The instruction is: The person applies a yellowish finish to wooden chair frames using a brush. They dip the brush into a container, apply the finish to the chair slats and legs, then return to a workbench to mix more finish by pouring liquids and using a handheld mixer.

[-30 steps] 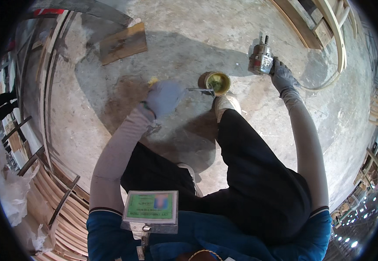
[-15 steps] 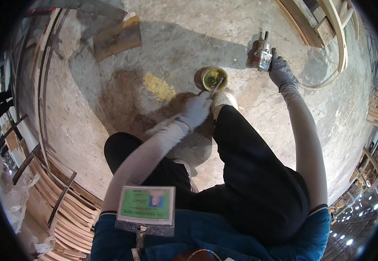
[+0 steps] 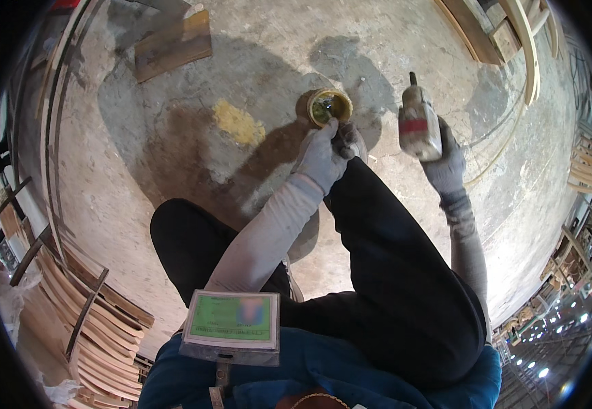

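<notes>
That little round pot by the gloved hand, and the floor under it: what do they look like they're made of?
The small round pot looks like metal, perhaps a tin: thin yellowish rim, dark greenish contents, though plastic is possible. The floor looks like bare concrete: grey, mottled, matt, with a yellow smear. The left hand beside the pot wears a pale knitted-looking glove.
</notes>
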Tool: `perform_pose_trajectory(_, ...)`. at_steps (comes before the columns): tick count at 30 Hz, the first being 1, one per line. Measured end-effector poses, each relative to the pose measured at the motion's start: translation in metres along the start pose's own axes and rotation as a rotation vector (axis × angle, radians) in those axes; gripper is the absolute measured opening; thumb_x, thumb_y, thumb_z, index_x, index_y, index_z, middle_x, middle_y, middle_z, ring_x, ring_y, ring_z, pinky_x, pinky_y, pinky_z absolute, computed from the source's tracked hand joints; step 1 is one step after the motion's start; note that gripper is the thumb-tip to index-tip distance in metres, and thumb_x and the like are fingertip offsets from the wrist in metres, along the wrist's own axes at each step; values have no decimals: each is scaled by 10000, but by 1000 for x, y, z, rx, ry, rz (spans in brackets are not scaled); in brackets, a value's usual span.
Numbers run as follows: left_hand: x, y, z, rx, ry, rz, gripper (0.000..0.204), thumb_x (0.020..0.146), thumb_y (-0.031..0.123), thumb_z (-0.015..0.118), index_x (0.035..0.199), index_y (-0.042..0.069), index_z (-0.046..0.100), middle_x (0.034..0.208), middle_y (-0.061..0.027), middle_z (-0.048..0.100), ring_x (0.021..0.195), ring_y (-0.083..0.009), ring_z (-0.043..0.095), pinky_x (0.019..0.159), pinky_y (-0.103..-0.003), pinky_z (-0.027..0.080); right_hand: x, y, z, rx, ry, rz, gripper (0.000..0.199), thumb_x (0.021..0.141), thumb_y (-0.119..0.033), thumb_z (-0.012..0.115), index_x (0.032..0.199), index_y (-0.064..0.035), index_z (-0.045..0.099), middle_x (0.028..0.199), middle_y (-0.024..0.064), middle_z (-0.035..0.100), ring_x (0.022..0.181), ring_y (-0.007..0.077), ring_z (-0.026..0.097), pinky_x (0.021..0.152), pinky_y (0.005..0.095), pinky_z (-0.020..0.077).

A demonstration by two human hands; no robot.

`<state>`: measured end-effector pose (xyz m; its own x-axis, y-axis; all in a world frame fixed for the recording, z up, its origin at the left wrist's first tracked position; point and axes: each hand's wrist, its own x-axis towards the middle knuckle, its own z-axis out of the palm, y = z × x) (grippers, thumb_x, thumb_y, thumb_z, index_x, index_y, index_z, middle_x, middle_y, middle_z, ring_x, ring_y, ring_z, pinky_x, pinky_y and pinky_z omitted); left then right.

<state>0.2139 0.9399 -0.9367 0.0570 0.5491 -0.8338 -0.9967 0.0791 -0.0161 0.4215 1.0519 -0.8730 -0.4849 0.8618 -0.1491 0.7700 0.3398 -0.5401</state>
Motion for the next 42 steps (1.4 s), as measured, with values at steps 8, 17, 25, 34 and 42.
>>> perform_pose_trajectory(8,-28,-7,-11,32,-140,-219,196,928,262,541,992,81,585,855,-35,625,717,-124,605,501,-226,485,-52,-68,-75,155,-343,-43,620,586,-316,779,1085,-2,587,926,179,647,843,344,638,753,374,499)
perform_pose_trajectory(17,-25,11,-5,133,-163,-251,197,933,260,541,1015,87,587,834,-11,615,650,-84,551,492,-212,462,-54,-82,-70,115,-527,-161,549,595,-309,749,1042,-30,596,873,155,648,778,333,633,690,383,495)
perform_pose_trajectory(25,-33,9,2,183,-118,-175,200,947,247,515,1035,73,559,880,-28,607,666,-97,561,521,-209,466,-50,-84,-60,-6,-522,-168,518,624,-312,750,1042,-48,597,884,134,651,799,306,637,725,388,497)
perform_pose_trajectory(34,-32,-2,-2,190,-229,-120,265,963,247,467,1102,35,544,973,-86,617,858,-177,609,765,-275,529,-36,-110,-57,-31,-627,87,445,691,-332,703,1024,-54,603,874,157,651,822,337,630,744,418,492)
perform_pose_trajectory(42,-8,-1,-22,-94,-425,-218,296,987,237,403,1108,-2,530,1015,-90,601,908,-173,599,852,-279,497,1,-127,-53,-126,-693,52,381,718,-385,674,857,-37,607,762,182,635,729,364,629,666,435,501)
